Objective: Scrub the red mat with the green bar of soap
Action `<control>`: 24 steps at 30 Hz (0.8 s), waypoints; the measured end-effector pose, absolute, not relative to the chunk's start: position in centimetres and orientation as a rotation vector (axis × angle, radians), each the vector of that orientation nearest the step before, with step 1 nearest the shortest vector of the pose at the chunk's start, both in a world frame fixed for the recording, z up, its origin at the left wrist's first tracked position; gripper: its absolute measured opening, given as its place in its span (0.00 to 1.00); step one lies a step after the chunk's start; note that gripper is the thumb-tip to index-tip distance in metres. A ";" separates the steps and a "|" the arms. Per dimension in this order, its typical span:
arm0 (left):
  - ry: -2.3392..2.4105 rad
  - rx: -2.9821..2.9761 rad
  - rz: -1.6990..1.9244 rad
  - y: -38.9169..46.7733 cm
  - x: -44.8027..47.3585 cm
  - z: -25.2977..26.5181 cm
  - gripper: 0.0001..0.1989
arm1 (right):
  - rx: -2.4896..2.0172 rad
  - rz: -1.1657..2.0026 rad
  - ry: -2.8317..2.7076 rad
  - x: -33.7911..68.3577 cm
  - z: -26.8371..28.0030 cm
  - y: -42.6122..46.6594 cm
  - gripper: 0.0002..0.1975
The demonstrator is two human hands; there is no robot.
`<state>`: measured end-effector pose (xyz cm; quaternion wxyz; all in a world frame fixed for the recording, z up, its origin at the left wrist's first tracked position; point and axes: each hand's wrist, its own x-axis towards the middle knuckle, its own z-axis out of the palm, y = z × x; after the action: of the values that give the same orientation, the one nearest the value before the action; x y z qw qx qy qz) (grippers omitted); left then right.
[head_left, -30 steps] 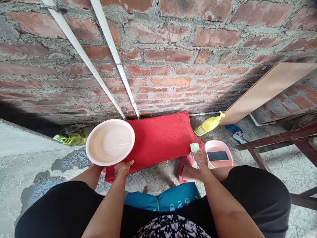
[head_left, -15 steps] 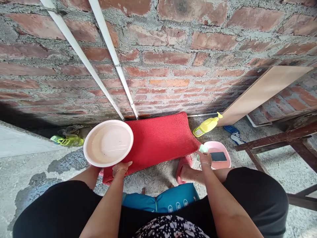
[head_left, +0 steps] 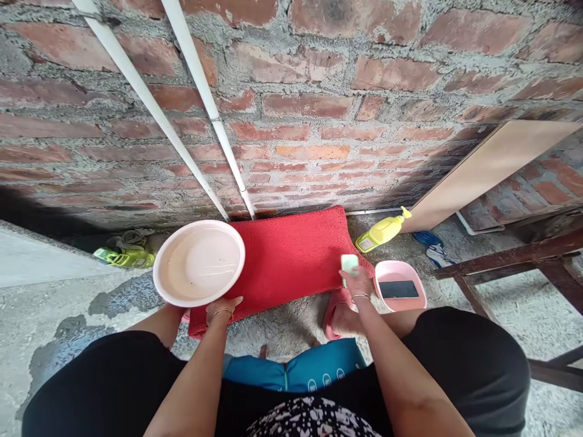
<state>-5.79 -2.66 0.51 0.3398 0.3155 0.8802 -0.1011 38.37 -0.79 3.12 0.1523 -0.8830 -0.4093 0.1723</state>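
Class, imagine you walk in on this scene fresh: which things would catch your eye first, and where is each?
A bright red textured mat lies on the concrete floor against the brick wall. At its left edge the left hand holds a round pink plastic basin with water in it. At the mat's right edge the right hand grips a small pale green block, beside a smaller pink tub.

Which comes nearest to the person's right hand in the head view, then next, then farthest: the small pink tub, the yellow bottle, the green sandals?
From the right hand, which holds a pale green bar:
1. Small pink tub, just to its right on the floor.
2. Yellow bottle, lying beyond it by the wall.
3. Green sandals, far to the left, past the big pink basin.
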 end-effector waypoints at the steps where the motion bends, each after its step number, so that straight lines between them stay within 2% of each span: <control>1: 2.290 0.763 -0.294 -2.6 -5.7 0.7 0.42 | -2.462 0.493 -1.370 36.0 3.5 -0.2 0.25; 5: 2.253 0.702 -0.332 -2.6 -5.5 1.3 0.46 | -2.123 0.634 -2.137 26.4 4.6 0.8 0.24; 9: 2.273 0.717 -0.302 -2.7 -5.5 1.4 0.45 | -1.941 0.678 -2.496 22.6 4.9 1.1 0.22; 14: 2.282 0.745 -0.294 -2.7 -5.5 1.1 0.44 | -2.256 0.642 -2.182 30.5 4.9 2.5 0.23; 20: 2.244 0.672 -0.379 -2.6 -5.2 1.6 0.48 | -2.815 0.589 -1.236 42.0 5.3 2.0 0.24; 22: 2.247 0.662 -0.366 -2.6 -5.2 1.6 0.48 | -2.794 0.507 -1.158 41.4 5.2 2.0 0.24; 24: 2.247 0.664 -0.358 -2.6 -5.2 1.7 0.47 | -2.637 0.498 -1.324 38.2 4.9 2.1 0.23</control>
<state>-5.22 -2.64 1.68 0.3761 0.2596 0.8784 -0.1401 38.23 2.13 4.94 0.0747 -0.8787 -0.4413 0.1661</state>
